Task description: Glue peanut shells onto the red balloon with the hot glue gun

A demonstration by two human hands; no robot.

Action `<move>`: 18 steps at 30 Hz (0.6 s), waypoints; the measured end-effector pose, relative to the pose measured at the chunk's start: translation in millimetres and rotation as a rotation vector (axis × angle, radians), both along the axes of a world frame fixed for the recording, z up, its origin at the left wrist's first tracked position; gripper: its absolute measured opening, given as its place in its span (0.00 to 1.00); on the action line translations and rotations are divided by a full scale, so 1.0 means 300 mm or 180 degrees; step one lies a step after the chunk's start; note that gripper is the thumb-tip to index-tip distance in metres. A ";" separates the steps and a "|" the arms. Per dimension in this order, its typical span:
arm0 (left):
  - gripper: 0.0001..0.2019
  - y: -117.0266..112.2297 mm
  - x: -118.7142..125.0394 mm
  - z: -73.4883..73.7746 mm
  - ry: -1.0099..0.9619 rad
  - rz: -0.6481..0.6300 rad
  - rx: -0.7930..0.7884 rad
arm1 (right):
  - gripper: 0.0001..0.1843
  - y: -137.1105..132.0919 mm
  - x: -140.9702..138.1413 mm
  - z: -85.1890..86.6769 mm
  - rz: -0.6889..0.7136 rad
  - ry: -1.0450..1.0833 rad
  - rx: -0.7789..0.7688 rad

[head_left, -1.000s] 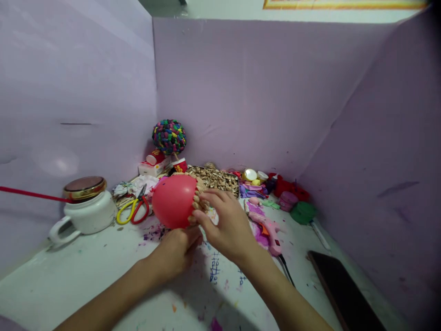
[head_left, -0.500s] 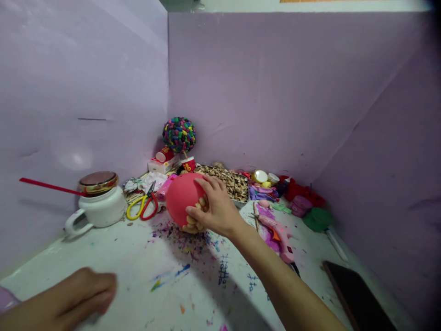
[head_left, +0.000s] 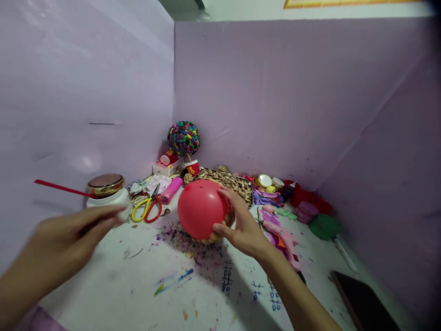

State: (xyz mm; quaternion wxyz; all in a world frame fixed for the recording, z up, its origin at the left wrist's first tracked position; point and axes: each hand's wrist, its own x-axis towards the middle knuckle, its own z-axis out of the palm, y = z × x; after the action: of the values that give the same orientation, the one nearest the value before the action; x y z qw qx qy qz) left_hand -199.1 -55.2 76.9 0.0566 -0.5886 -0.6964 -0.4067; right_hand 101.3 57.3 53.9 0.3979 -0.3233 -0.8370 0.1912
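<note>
A red balloon (head_left: 200, 208) partly covered with tan shells stands on the paint-stained white table (head_left: 144, 285). My right hand (head_left: 243, 225) grips its right side, fingers curled over the shell-covered part. My left hand (head_left: 65, 236) hovers over the table at the left, fingers stretched out and blurred, holding nothing that I can see. It is in front of a white jar with a gold lid (head_left: 108, 191).
Yellow-and-red scissors (head_left: 148, 208), a pink tube (head_left: 171, 190), a tray of shells (head_left: 229, 181), a multicoloured ball on a stick (head_left: 183, 138), a pink glue gun (head_left: 284, 241), pots and lids (head_left: 312, 216) crowd the back. A dark phone (head_left: 361, 301) lies at the right. Purple walls enclose the table.
My left hand left the balloon, dropped to the lower left, then rose toward the white jar. My right hand shifted its grip round the balloon's right side.
</note>
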 end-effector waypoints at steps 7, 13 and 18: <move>0.16 0.360 0.151 0.061 -0.0491 -0.0593 -0.0271 | 0.33 -0.030 0.113 -0.058 -0.0147 0.0351 -0.0748; 0.15 0.332 0.080 0.170 -0.0021 -0.0014 -0.0037 | 0.32 -0.036 0.136 -0.052 -0.0235 0.0278 -0.1120; 0.29 0.428 0.031 0.148 0.0846 -0.0435 -0.0275 | 0.29 -0.049 0.137 -0.050 -0.0344 0.0396 -0.1273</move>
State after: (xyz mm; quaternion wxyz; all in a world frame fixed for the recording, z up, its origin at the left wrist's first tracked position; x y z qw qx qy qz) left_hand -189.7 73.3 121.3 0.0951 -0.6852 -0.6579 -0.2977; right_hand 142.3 42.5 39.0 0.3864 -0.4278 -0.7377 0.3514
